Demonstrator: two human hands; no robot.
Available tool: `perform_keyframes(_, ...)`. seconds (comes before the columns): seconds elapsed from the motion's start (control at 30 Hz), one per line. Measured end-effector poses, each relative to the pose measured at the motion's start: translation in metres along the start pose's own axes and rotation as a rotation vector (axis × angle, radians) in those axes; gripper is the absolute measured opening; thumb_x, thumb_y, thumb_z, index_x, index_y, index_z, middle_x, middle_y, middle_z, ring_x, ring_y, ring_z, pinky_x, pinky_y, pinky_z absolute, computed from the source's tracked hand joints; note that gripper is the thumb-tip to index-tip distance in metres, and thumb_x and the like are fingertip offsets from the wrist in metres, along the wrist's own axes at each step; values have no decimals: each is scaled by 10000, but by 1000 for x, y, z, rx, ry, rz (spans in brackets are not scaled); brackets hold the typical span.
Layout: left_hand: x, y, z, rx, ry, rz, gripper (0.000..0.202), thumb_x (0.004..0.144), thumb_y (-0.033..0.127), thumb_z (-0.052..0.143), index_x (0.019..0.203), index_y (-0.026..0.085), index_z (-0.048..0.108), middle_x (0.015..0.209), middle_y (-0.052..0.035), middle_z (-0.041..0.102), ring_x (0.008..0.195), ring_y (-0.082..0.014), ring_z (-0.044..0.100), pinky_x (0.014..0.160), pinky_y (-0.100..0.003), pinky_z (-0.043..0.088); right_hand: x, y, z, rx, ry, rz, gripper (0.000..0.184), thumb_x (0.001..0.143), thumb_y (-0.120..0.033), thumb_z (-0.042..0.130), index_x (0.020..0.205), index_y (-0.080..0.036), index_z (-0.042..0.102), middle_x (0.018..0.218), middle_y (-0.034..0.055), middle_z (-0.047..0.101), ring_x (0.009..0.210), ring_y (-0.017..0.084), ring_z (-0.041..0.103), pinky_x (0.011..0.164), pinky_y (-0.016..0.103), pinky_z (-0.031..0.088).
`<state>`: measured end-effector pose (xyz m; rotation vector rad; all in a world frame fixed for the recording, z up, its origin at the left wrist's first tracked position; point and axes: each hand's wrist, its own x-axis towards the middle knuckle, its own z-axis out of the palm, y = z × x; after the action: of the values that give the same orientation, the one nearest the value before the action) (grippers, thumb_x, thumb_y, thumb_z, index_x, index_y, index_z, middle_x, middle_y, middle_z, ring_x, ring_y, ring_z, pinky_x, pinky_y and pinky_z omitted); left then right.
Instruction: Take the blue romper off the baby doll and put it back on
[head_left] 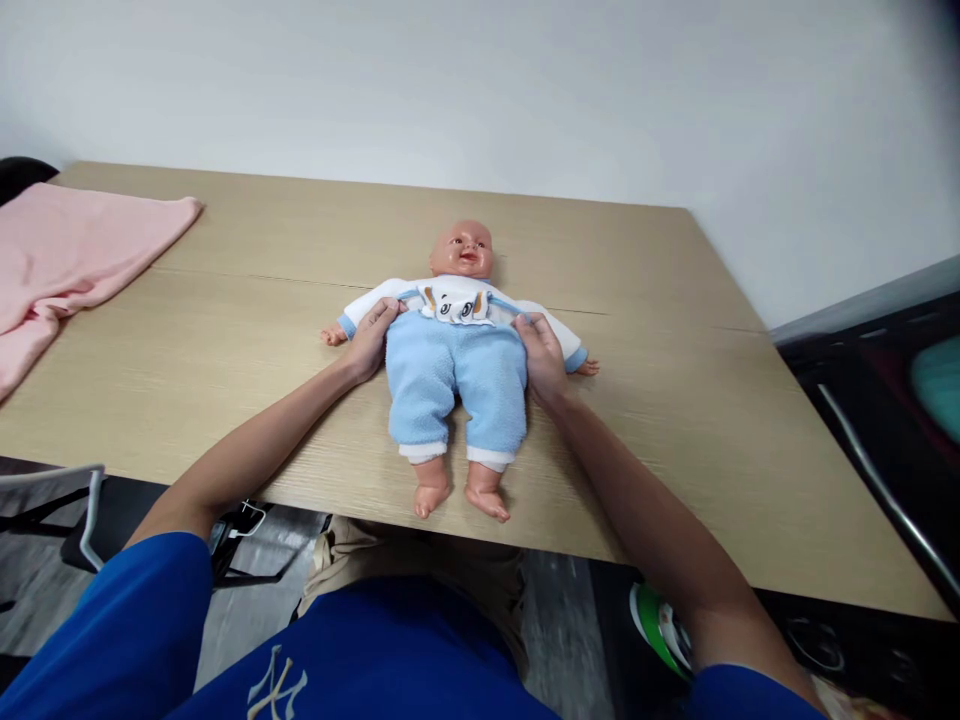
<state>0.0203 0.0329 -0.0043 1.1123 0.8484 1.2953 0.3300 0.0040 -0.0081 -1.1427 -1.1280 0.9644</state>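
A baby doll (pixel 469 255) lies on its back on the table, head away from me and bare feet toward me. It wears a white top (pixel 454 303) with an animal face and blue trim, and fluffy light-blue trousers (pixel 457 375) with white cuffs. My left hand (pixel 373 338) is closed at the doll's waist, its fingers pinching the side edge of the top. On the opposite side, my right hand (pixel 543 356) is closed on the top's other edge, next to the trousers' waist. The cloth between the hands is bunched and creased; some fingertips are hidden in it.
A pink cloth (pixel 82 250) lies spread at the table's left end. The wooden table (pixel 675 420) meets a pale wall at the back. Below its front edge are a chair frame (pixel 94 515) on the left and a green-and-white round object (pixel 660 630) on the right.
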Motion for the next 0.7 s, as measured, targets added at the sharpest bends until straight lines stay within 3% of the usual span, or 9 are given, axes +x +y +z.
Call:
perform_keyframes(0.13, -1, -2, -2, 61, 1, 11, 659, 899, 845, 930, 1005, 250, 666, 938, -17, 633, 881, -220, 600, 841, -374, 536, -9, 0, -8, -369, 71, -190, 497, 1017, -785, 753, 931, -299, 688, 850, -7, 659, 837, 239, 600, 916, 396, 597)
perform_keyframes(0.23, -4, -2, -1, 69, -3, 17, 640, 878, 806, 963, 1054, 242, 715, 1013, -25, 691, 956, -215, 632, 886, -342, 541, -13, -2, -13, -456, 92, -208, 533, 1047, -786, 720, 849, -295, 657, 796, -5, 624, 810, 241, 580, 913, 409, 591)
perform_keyframes(0.33, -7, 0, 0, 62, -16, 11, 614, 895, 774, 966, 1104, 239, 749, 1094, -39, 730, 1016, -221, 649, 926, -335, 542, -13, -1, -10, -308, 65, -162, 604, 1019, -856, 718, 811, -299, 617, 817, 9, 615, 875, 262, 637, 984, 441, 617)
perform_keyframes(0.43, -9, 1, 0, 96, -33, 26, 635, 924, 832, 913, 1096, 243, 752, 1091, -42, 723, 974, -219, 624, 888, -342, 531, -10, 5, -4, -23, 55, -86, 601, 1041, -911, 623, 1011, -315, 695, 1001, 62, 725, 1087, 326, 738, 1050, 506, 650)
perform_keyframes(0.5, -9, 2, 0, 132, -23, 56, 662, 944, 882, 866, 1075, 246, 741, 1067, -38, 701, 943, -216, 597, 858, -343, 521, -7, 10, -3, 34, 40, -31, 613, 1043, -924, 604, 1113, -322, 701, 1069, 74, 746, 1140, 334, 748, 1040, 517, 665)
perform_keyframes(0.63, -11, 1, 0, 149, 31, 92, 649, 988, 895, 818, 1090, 266, 697, 1079, -32, 682, 939, -210, 595, 861, -342, 531, -4, 18, -10, -76, 78, -19, 656, 920, -951, 782, 958, -311, 643, 864, -3, 603, 891, 255, 649, 915, 427, 650)
perform_keyframes(0.7, -12, 1, 0, 167, 58, 83, 633, 1008, 897, 787, 1111, 281, 679, 1116, -42, 690, 976, -222, 621, 883, -352, 552, -6, 20, -13, -164, 78, -57, 643, 937, -933, 788, 913, -310, 632, 808, -25, 534, 812, 231, 576, 858, 401, 620)
